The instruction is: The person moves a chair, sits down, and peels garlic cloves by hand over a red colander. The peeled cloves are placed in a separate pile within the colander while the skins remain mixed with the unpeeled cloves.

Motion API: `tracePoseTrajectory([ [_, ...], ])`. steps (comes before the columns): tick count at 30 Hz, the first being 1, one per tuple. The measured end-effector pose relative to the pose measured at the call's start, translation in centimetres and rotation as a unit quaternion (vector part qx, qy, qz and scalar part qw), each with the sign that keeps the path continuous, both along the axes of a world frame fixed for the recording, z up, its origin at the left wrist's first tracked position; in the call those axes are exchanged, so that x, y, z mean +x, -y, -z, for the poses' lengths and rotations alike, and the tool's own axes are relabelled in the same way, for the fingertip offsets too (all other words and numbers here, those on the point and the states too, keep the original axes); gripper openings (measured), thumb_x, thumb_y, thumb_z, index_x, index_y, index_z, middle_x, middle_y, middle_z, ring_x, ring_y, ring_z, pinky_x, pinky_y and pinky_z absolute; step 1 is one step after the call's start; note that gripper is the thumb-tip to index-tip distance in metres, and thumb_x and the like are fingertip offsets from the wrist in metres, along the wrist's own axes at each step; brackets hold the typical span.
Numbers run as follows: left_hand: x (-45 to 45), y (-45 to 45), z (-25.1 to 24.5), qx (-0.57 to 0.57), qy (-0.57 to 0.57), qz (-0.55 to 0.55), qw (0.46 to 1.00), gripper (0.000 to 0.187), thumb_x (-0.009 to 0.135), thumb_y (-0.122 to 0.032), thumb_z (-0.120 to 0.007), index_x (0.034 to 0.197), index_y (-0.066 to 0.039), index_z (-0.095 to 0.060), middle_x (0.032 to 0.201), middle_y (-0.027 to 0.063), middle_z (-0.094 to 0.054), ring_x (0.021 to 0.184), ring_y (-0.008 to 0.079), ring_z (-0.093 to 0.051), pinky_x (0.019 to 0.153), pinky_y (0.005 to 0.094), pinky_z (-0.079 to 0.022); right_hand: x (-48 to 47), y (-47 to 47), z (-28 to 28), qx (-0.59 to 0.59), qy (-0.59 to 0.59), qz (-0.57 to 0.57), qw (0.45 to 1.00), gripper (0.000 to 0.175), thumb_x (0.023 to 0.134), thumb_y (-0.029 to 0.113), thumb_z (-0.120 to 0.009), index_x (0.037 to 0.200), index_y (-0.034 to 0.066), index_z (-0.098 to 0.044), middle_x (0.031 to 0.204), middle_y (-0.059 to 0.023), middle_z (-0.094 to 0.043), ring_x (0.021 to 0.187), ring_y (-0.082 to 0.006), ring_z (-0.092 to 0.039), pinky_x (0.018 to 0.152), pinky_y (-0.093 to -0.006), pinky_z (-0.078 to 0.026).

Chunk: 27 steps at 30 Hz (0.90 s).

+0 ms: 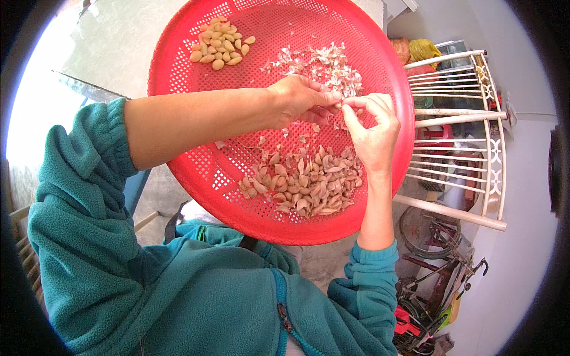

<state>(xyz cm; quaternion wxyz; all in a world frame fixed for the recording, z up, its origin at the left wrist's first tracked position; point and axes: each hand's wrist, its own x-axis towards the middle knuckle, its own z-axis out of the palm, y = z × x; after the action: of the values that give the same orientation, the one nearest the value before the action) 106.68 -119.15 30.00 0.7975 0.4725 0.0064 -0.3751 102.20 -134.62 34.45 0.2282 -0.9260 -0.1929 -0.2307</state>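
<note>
My left hand [299,99] reaches across a round red plastic basket [285,233] with a perforated bottom. Its thumb and fingers meet the fingertips of my right hand [375,127] over the basket's right half. Pinched between them is a small pale garlic clove [339,106], mostly hidden by the fingers. Just beyond the hands lies a heap of papery garlic skins [331,62]. Nearer my body, below the hands, unpeeled brownish garlic cloves [307,184] are spread in a pile. Peeled yellowish cloves [220,42] are gathered at the basket's far left.
At the right, a cream-painted rack with rails [449,115] stands close to the basket's rim. Behind it are plastic bags [422,50]. A bicycle [429,231] leans farther down beside the white wall [512,178]. Concrete floor [156,196] shows below the basket's left side.
</note>
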Motion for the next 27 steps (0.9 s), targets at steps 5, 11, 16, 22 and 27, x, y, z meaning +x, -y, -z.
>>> tracePoseTrajectory([
  [5,0.2,-0.4,-0.1,-0.004,0.010,0.029,1.000,0.018,0.085,-0.020,-0.060,0.089,-0.002,-0.062,0.080,0.0049,-0.061,0.072,0.0114,-0.057,0.068,0.0245,-0.052,-0.2,-0.3,-0.3,-0.019,0.046,-0.018,0.999,0.010,0.063,-0.002,-0.068,0.070,0.0029,-0.062,0.068,-0.0052,-0.058,0.074,-0.0197,-0.053,0.069,-0.0300,-0.043],
  [11,0.2,-0.6,-0.6,0.007,0.014,0.026,1.000,0.019,0.085,-0.019,-0.061,0.086,0.000,-0.062,0.078,0.0048,-0.061,0.068,0.0111,-0.058,0.066,0.0230,-0.052,-0.2,-0.6,-0.4,-0.028,0.077,-0.040,0.996,0.012,0.061,0.002,-0.070,0.066,0.0064,-0.060,0.067,-0.0038,-0.057,0.074,-0.0216,-0.054,0.070,-0.0327,-0.041],
  [16,0.1,-0.7,-0.8,0.023,0.035,0.022,0.999,0.019,0.084,-0.019,-0.062,0.086,0.000,-0.062,0.078,0.0052,-0.061,0.070,0.0117,-0.059,0.067,0.0243,-0.053,-0.2,-0.8,-0.2,-0.024,0.067,-0.043,0.997,0.014,0.059,-0.001,-0.068,0.065,0.0049,-0.057,0.067,-0.0058,-0.055,0.073,-0.0228,-0.053,0.067,-0.0341,-0.043],
  [22,0.0,-0.7,-1.0,0.017,0.049,0.023,0.998,0.018,0.083,-0.018,-0.063,0.085,0.000,-0.062,0.080,0.0061,-0.062,0.071,0.0123,-0.059,0.068,0.0250,-0.053,-0.3,-1.1,-0.1,-0.009,0.092,-0.047,0.995,0.016,0.057,-0.005,-0.064,0.063,0.0035,-0.051,0.065,-0.0080,-0.051,0.070,-0.0249,-0.052,0.062,-0.0345,-0.044],
  [27,-0.3,-0.4,-1.3,0.004,0.025,0.007,1.000,0.014,0.078,-0.013,-0.067,0.079,0.001,-0.063,0.074,0.0098,-0.063,0.064,0.0151,-0.060,0.061,0.0259,-0.056,-0.3,-0.9,0.3,0.011,0.091,-0.032,0.995,0.015,0.058,-0.005,-0.061,0.063,0.0034,-0.050,0.066,-0.0083,-0.051,0.068,-0.0238,-0.051,0.061,-0.0335,-0.043],
])
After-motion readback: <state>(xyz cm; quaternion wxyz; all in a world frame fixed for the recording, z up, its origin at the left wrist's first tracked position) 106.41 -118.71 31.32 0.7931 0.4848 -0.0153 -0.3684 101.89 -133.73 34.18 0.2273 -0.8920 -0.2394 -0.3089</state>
